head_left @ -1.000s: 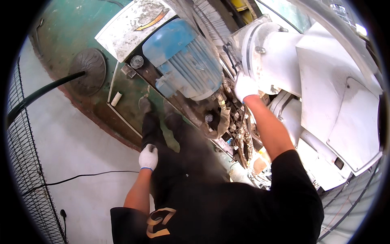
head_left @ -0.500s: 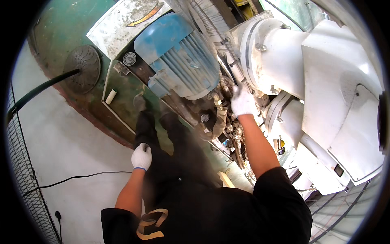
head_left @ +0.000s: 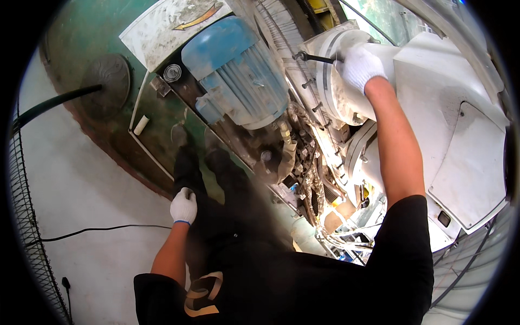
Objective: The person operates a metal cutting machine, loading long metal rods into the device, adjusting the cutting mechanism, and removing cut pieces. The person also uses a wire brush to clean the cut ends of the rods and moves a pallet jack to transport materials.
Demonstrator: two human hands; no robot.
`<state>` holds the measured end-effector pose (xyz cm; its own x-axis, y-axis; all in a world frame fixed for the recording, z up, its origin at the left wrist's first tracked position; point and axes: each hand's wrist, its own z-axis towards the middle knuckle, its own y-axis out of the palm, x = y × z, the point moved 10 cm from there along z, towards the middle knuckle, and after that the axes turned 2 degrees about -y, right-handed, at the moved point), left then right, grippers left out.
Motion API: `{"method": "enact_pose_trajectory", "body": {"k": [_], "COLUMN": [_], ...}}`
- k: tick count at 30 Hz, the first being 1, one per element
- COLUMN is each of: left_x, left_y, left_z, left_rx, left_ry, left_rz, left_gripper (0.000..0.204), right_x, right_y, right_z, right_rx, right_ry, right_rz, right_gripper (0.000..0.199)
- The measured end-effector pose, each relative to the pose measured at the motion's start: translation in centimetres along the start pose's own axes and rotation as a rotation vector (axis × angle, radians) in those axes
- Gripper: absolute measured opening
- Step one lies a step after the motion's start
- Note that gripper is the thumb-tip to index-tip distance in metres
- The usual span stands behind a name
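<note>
My right hand (head_left: 362, 69), in a white knit glove, is closed round the handle of a dark wrench (head_left: 318, 58). The wrench's head is at a bolt (head_left: 299, 55) on the pale, dirty metal edge beside the motor. Behind the glove is a white flanged pipe (head_left: 331, 70). More bolts (head_left: 309, 84) stick out along the same edge. My left hand (head_left: 183, 206), also gloved, hangs by my thigh with its fingers curled in, and nothing shows in it. To the left of the edge sits a blue ribbed electric motor (head_left: 244, 76).
Hoses and dirty fittings (head_left: 311, 179) fill the gap below the motor. A white machine housing (head_left: 460, 141) stands at right. On the left are a round metal base (head_left: 108, 81) with a black pole, a thin cable (head_left: 108, 229) on the floor and a wire mesh (head_left: 27, 233).
My right hand has moved up and to the right, from beside the motor's lower right to the pipe flange, bringing the wrench to a bolt. My left hand stays by my thigh.
</note>
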<state>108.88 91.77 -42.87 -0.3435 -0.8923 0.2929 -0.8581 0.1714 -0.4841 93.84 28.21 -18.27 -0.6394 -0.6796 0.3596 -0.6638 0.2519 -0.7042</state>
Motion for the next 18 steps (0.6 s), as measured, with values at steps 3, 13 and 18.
{"method": "enact_pose_trajectory", "body": {"k": [3,13,18], "left_x": [-0.1,-0.3,-0.2], "left_y": [0.0,0.2,0.1], "left_z": [0.2,0.1,0.4], "left_rx": [0.006,0.021,0.014], "left_ry": [-0.005,-0.009,-0.009], "left_rz": [-0.019,-0.033,-0.027], "left_gripper": [0.019,0.020,0.022], "right_x": [-0.9,-4.5,-4.4], "right_y": [-0.2,-2.5,-1.1], "right_z": [1.9,4.1,6.5], "right_rx": [-0.029,-0.154,-0.212], "right_ry": [-0.065,-0.065,-0.095], "right_rz": [-0.061,-0.212,-0.296], "right_gripper": [0.032,0.033,0.034]}}
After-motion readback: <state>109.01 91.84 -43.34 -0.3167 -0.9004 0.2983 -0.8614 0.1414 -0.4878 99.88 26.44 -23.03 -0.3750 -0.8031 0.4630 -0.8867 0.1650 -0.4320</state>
